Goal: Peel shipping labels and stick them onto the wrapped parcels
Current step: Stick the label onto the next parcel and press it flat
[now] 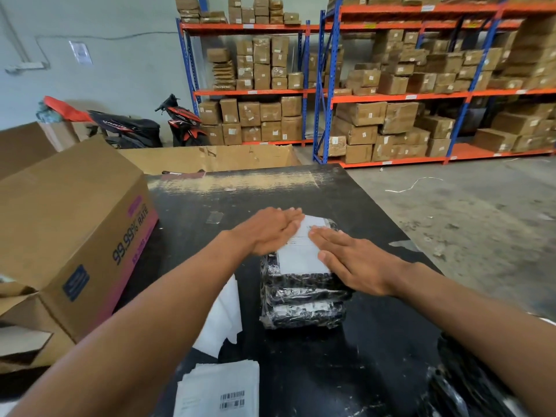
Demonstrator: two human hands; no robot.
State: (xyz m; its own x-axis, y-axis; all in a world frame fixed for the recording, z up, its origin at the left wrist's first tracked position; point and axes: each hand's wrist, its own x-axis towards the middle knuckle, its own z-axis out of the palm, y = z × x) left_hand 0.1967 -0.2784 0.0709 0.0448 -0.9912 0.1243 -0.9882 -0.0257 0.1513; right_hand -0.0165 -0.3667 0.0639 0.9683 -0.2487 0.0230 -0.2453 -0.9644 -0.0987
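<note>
Warehouse packing table (376, 341): left hand (270, 228) and right hand (353, 260), both flat with fingers straight, gripping nothing, press white shipping label (299, 254) onto top of black wrapped parcel (304, 299) directly beneath palms. Step judged: smoothing label down. Next move likely calls for fresh label from stack of labels (219, 389) nearer body, below left forearm, then another parcel.

Well beyond the left hand (270, 230) a pale wall (105, 70) rises, two scooters (182, 124) parked against it. Beyond the right hand (355, 260) blue-and-orange racks (376, 98) hold brown boxes (361, 112). Right of it lies scuffed grey floor (481, 206); the black table (331, 200) under both hands is worn pale at its far edge.
</note>
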